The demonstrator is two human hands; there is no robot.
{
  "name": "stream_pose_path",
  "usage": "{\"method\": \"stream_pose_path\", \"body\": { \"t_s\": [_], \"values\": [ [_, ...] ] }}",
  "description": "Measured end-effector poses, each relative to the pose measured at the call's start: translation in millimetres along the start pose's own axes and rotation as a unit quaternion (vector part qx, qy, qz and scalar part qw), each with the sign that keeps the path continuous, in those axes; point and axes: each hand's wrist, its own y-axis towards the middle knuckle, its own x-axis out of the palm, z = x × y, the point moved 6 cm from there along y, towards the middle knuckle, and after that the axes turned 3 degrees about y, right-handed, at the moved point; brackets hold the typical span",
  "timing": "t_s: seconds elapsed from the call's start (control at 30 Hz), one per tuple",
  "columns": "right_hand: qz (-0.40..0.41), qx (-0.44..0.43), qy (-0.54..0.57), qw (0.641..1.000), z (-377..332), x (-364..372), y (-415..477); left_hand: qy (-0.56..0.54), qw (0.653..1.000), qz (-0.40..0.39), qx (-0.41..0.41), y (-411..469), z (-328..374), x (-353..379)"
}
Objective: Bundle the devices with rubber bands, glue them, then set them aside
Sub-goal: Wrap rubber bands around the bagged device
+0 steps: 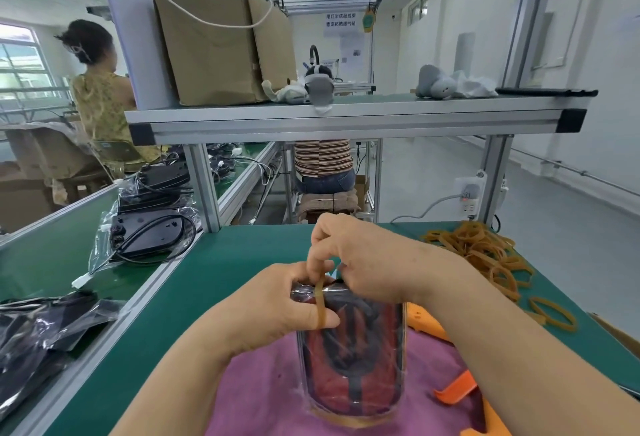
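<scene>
Black devices in crinkled plastic bags are lying far left of the bundle. Another bagged black device with a coiled cable is sitting left of the bundle and farther back. The left hand is gripping the bundle's upper left edge, its thumb hooked through a tan rubber band. The bundle, dark red and black devices in a clear bag, is standing on end at the centre, its lower part resting on a pink cloth over the green table. Just above the bundle's top, the right hand is pinching the same band and stretching it upward. An orange tool is lying right of the bundle. A loose pile of rubber bands is sitting farther right and back.
</scene>
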Motion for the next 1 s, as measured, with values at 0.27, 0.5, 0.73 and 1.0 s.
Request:
{"method": "stream_pose_path", "body": {
  "t_s": [0.27,0.5,0.73,1.0],
  "values": [
    [0.035,-0.028,-0.188,0.981,12.2,-12.6,-8.6,0.017,1.000,0.003,0.009,1.8,1.9,-0.7],
    [0.159,0.011,-0.141,0.977,48.7,-21.9,-56.0,0.019,0.999,-0.025,0.005,2.5,-4.4,1.5],
    [0.279,0.030,-0.101,0.955,67.8,11.4,-87.2,0.023,0.999,-0.022,0.013,2.2,-3.3,10.3],
    [0.273,0.064,-0.075,0.957,90.8,29.2,-77.8,0.076,0.996,-0.013,0.039,-7.4,19.4,20.8]
  ]
}}
